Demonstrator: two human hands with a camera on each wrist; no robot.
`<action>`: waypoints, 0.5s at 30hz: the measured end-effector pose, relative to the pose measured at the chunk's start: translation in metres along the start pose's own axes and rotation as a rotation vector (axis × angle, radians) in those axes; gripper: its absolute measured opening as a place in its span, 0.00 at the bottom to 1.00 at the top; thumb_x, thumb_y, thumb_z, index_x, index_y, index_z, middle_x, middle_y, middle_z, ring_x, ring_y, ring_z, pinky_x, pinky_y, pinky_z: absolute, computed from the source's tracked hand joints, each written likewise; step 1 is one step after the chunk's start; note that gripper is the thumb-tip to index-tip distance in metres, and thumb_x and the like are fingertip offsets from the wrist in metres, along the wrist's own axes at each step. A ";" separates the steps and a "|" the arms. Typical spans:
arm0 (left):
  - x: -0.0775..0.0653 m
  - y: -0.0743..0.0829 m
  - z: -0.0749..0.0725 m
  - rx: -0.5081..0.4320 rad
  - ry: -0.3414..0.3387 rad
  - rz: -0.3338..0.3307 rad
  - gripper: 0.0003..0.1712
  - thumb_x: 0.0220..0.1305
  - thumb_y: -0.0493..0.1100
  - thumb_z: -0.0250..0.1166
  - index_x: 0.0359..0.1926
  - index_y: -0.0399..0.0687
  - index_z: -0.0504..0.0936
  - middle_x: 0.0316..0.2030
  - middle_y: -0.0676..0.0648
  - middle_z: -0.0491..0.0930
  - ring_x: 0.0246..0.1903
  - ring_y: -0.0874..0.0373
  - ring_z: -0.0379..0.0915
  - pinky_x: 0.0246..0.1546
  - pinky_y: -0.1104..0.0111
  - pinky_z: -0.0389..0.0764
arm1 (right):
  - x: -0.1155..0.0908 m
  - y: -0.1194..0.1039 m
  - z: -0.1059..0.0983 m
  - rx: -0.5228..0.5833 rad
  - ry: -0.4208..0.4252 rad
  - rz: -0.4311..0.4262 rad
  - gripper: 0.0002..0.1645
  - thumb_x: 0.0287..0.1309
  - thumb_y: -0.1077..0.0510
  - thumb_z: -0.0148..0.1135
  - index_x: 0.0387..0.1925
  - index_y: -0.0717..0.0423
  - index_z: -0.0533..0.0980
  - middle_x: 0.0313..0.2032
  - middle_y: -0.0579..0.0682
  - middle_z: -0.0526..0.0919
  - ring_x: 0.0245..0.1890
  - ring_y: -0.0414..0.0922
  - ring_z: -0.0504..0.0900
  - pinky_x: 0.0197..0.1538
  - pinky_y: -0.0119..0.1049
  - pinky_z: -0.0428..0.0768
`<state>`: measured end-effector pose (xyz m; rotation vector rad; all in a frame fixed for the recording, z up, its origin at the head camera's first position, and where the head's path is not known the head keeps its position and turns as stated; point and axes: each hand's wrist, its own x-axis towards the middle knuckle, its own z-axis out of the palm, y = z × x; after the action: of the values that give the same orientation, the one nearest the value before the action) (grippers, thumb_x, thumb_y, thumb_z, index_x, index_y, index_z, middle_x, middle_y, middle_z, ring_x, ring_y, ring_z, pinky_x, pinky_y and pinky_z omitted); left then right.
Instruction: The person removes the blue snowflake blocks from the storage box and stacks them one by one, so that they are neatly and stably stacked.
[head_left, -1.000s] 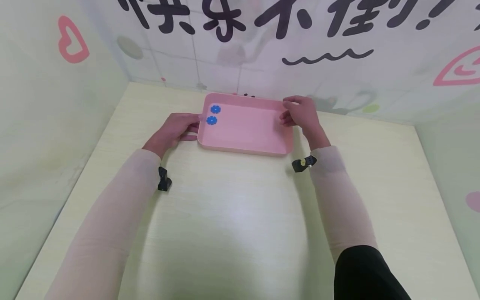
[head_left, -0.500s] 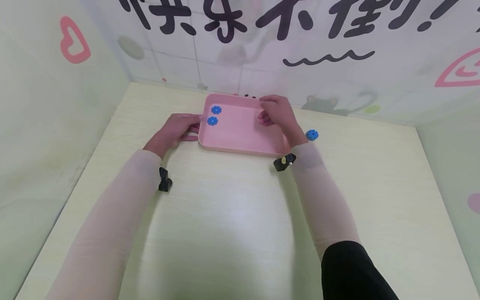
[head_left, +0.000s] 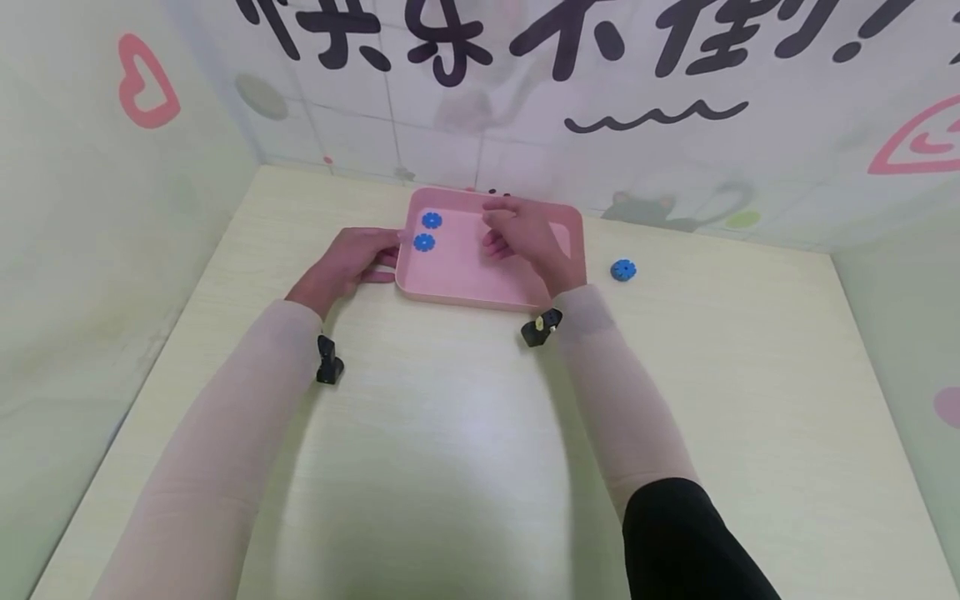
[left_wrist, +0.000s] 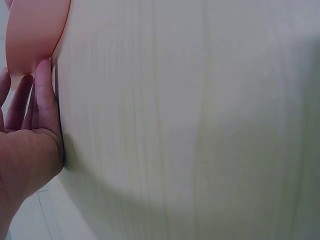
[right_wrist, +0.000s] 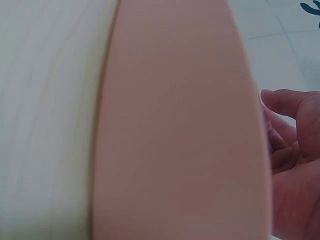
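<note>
Against the back wall lies a shallow pink tray [head_left: 465, 279]. Two flat blue notched discs, shaped like flowers, sit one behind the other at its left end: a rear disc [head_left: 431, 220] and a front disc [head_left: 423, 242]. My left hand [head_left: 351, 260] touches the tray's left end, its fingers fairly straight; the left wrist view shows fingertips [left_wrist: 44, 67] against the outer wall. Over the tray's middle hovers my right hand [head_left: 523, 237], thumb and forefinger close together, other fingers curled. Whether they pinch anything is hidden; in the right wrist view the tray wall [right_wrist: 180, 125] covers the fingertips.
On the table right of the tray lies a small blue notched piece [head_left: 623, 270], perhaps stacked discs. The printed back wall [head_left: 525, 158] stands close behind the tray. Pale wood table [head_left: 450, 433] extends in front, and side walls rise left and right.
My right hand has moved left from the tray's right end to above its middle, uncovering the blue piece on the table. My left hand, the tray and its two discs stay put.
</note>
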<state>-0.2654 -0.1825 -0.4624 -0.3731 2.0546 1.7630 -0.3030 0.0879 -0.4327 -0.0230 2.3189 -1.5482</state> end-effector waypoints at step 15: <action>-0.010 0.009 0.002 0.006 -0.016 -0.013 0.28 0.68 0.56 0.61 0.62 0.46 0.77 0.43 0.46 0.81 0.39 0.58 0.82 0.42 0.66 0.85 | 0.019 0.005 0.036 -0.038 -0.087 -0.078 0.22 0.68 0.55 0.58 0.61 0.56 0.74 0.29 0.59 0.83 0.24 0.50 0.85 0.33 0.40 0.87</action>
<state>-0.2600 -0.1799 -0.4497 -0.3681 2.0420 1.7462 -0.3087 0.0535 -0.4548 -0.1887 2.3037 -1.5082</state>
